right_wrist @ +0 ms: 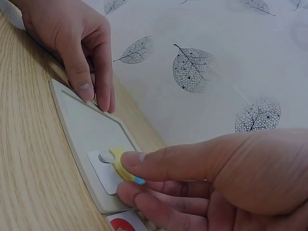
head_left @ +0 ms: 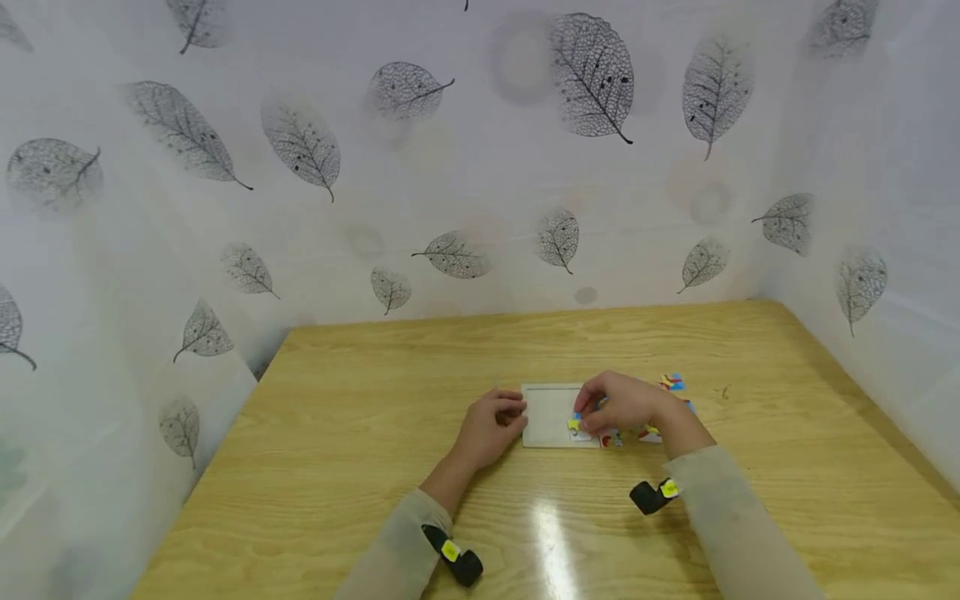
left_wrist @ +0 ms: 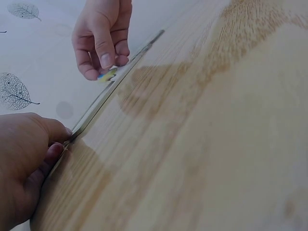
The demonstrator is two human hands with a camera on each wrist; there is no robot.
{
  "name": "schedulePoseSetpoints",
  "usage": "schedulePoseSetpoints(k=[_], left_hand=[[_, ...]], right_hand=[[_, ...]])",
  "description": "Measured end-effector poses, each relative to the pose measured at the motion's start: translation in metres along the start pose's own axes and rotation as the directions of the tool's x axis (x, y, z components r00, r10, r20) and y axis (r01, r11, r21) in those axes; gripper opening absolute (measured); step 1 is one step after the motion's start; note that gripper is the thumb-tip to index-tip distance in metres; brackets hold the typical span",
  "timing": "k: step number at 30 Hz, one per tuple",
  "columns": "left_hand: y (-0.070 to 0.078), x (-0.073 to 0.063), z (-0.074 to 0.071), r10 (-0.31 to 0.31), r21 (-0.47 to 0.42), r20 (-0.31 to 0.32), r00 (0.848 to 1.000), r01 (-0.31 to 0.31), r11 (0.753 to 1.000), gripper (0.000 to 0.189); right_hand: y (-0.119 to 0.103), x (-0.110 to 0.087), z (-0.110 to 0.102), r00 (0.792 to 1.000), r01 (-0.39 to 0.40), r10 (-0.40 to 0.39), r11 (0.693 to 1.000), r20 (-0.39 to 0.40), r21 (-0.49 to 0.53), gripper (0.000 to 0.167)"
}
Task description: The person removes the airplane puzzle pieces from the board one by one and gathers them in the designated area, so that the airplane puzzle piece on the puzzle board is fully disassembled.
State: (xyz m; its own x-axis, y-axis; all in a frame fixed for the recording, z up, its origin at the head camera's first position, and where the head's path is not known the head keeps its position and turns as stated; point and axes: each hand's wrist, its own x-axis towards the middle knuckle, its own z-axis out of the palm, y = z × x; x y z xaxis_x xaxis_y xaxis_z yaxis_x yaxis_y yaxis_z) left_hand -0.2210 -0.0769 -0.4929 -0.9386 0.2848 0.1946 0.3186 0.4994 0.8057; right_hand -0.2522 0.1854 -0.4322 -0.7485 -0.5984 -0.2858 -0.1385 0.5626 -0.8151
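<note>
A pale, shallow puzzle tray with a raised rim lies on the table. My left hand grips its left edge between thumb and fingers. Over the tray's right part, my right hand pinches a yellow and blue jigsaw piece between thumb and fingertips. Directly beneath that piece, a mostly white area with a rounded notch shows inside the tray; whether it is a separate piece is unclear. My right fingers hide part of the pinched piece and the tray's right end.
Several loose jigsaw pieces lie right of the tray, partly behind my right hand. One white piece with a red patch is close to the tray's edge. A leaf-patterned cloth surrounds the wooden table.
</note>
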Motion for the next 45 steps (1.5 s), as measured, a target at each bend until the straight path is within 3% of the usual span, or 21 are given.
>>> schedulePoseSetpoints(k=[4,14,20,36,45], left_hand=[[-0.001,0.000,0.000,0.006,0.005,0.000,1.000,-0.006,1.000,0.022],[-0.002,0.000,0.000,0.008,-0.008,0.000,1.000,-0.008,1.000,0.021],[-0.001,0.000,0.000,0.010,-0.002,0.001,1.000,-0.010,1.000,0.021],[-0.001,-0.001,0.002,-0.001,0.000,-0.001,1.000,0.001,1.000,0.021],[0.000,-0.001,0.001,-0.005,0.000,-0.003,1.000,0.005,1.000,0.021]], right_hand=[[0.000,-0.001,0.001,1.000,0.000,0.000,0.999,0.008,0.046,0.013],[0.003,-0.009,-0.009,0.998,0.033,-0.034,0.999,0.057,0.019,0.019],[0.013,-0.017,-0.019,0.998,0.023,-0.030,0.993,0.063,0.112,0.023],[0.049,-0.042,-0.048,1.000,-0.010,0.013,0.972,-0.012,0.235,0.031],[0.065,-0.061,-0.064,0.995,-0.073,0.090,0.961,-0.051,0.267,0.036]])
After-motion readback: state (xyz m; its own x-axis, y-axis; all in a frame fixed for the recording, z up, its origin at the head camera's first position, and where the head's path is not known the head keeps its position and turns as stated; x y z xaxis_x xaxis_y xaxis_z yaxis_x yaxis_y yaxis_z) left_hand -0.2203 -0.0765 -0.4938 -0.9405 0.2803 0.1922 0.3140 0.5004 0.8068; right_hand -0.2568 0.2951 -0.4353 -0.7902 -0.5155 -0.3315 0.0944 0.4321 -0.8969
